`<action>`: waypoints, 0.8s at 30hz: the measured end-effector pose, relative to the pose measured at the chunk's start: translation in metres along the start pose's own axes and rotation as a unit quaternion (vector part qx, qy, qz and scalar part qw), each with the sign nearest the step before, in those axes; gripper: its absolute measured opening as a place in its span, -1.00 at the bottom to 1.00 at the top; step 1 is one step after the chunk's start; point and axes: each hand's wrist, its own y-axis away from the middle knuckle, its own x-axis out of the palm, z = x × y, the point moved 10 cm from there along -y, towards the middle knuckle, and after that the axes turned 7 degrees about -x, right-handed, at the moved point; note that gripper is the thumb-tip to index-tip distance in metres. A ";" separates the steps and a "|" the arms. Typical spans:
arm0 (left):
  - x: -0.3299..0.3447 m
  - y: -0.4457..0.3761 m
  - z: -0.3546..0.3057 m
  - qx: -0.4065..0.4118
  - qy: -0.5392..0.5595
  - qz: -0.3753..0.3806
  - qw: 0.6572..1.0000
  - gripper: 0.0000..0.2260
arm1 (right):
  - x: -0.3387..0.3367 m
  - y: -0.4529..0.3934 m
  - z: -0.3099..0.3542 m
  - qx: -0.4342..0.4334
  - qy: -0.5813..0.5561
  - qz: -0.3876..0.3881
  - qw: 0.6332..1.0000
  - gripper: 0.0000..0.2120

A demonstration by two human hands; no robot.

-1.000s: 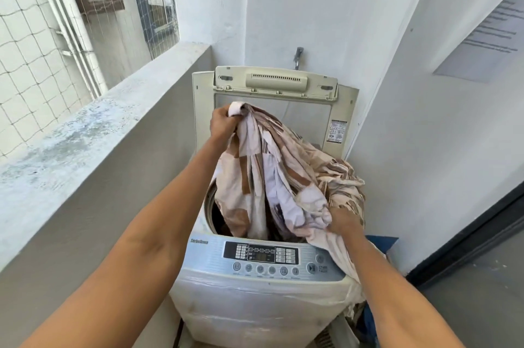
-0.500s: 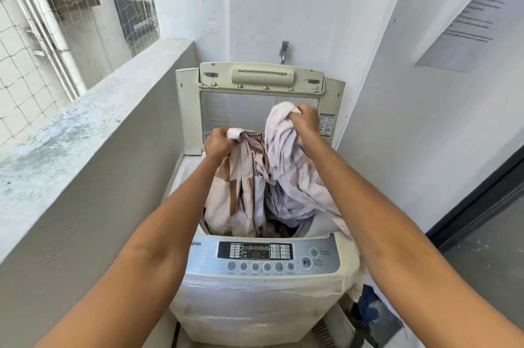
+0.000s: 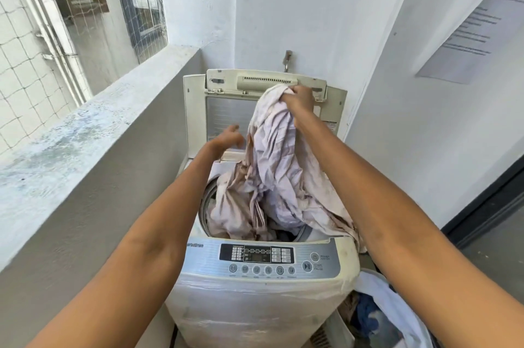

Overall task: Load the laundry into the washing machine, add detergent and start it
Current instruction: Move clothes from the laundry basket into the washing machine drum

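Pale lilac cotton, creased, with brown printed patches: one large sheet (image 3: 272, 166), the item I am loading. Location: part of it is down inside the drum, part is bunched up high over the opening, and a tail trails over the right front corner of the washing machine (image 3: 255, 305) and hangs outside.

Right hand (image 3: 300, 99): fingers curled tight round a gathered fistful of the sheet, raised in front of the propped-open lid (image 3: 198, 109).

Left hand (image 3: 226, 139): fingers loose and spread, gripping nothing, poised beside the cloth over the back left of the tub.

Drum: rim visible at left; darker items seem to lie underneath, though I cannot make them out.

Control panel (image 3: 280, 259): at the front edge, untouched by either hand.

Basket (image 3: 397, 313): low right, just beside the machine, with blue and white cloth inside. Loading is therefore, I judge, well short of done.

Handling note: I would feed the sheet down in loose folds, not as one wad, lowering the right fist towards the centre of the tub while the left hand presses the slack in at the side. The outside tail needs collecting first, otherwise it could snag under the lid. No detergent is in view.
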 end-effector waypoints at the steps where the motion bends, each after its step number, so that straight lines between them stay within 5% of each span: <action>1: -0.008 0.000 -0.009 0.022 0.081 -0.006 0.996 -0.49 | -0.001 0.004 -0.006 0.002 0.006 0.000 1.000 -0.84; 3: -0.009 -0.002 -0.025 0.055 0.165 0.035 0.984 -0.32 | -0.001 0.008 -0.009 0.001 0.009 0.011 1.000 -0.83; 6: 0.011 0.009 -0.058 0.116 0.057 0.082 0.988 -0.49 | 0.006 0.013 0.004 -0.005 -0.010 0.042 0.999 -0.82; 9: 0.010 0.011 -0.074 0.151 0.018 -0.002 0.988 -0.56 | 0.014 0.016 0.013 -0.028 -0.015 0.078 0.996 -0.78; 13: -0.017 0.017 -0.069 0.145 0.025 -0.162 0.976 -0.52 | 0.022 0.040 0.002 -0.036 -0.058 0.225 0.972 -0.33; 18: -0.034 0.034 -0.102 0.203 0.133 -0.164 0.956 -0.85 | 0.004 0.076 -0.105 -0.001 0.191 0.272 0.943 0.30; 20: -0.039 0.043 -0.119 0.226 0.195 -0.146 0.943 -0.82 | -0.008 0.092 -0.138 0.058 0.188 0.237 0.951 0.16; 24: -0.049 0.043 -0.119 0.195 0.259 -0.179 0.929 -0.83 | -0.037 0.094 -0.120 0.110 0.144 0.060 0.982 -0.51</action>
